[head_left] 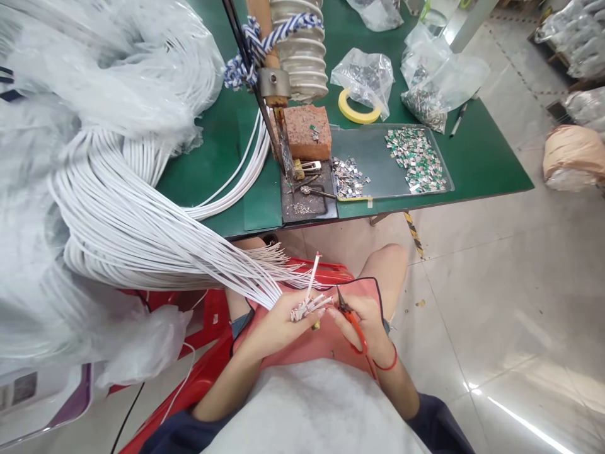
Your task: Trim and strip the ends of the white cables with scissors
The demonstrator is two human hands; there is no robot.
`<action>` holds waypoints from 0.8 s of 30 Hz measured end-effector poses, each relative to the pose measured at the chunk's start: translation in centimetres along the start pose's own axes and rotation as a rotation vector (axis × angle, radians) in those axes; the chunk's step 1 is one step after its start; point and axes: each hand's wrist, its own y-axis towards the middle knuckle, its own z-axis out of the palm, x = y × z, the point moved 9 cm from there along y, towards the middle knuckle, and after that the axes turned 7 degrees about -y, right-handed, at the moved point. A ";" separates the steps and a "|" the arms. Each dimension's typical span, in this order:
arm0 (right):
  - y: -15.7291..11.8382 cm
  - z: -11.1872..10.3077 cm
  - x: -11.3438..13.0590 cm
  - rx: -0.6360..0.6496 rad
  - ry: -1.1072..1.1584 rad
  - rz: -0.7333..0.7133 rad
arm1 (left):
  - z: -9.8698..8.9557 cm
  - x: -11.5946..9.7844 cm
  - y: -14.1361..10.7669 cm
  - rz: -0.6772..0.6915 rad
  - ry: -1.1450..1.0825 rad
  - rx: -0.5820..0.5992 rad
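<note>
A thick bunch of white cables [155, 221] runs from the left across my lap. My left hand [278, 321] is closed round the ends of some of them, and their cut tips, with a little red wire showing, stick out past my fingers. One cable end [314, 272] stands up above the rest. My right hand [362, 318] holds scissors with orange-red handles [355, 331], their dark blades pointing up and away from me. Its thumb and fingertips are close to the cable tips; whether they touch one is too small to tell.
On the green table [491, 164] are a brick [308, 129], a soldering iron [282, 145] hung by a cord, and a tray [373, 157] with small metal connectors. Yellow tape [358, 116] and plastic bags [437, 82] lie behind. Red stools [201, 372] stand below.
</note>
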 end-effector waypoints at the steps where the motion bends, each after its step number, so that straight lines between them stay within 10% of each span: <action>1: 0.1 0.1 0.2 0.005 -0.003 -0.013 | 0.1 -0.1 0.0 -0.001 0.013 0.008; 24: -1.0 1.4 -3.0 -0.011 0.486 0.273 | -1.4 -0.6 -0.2 0.059 -0.147 -0.162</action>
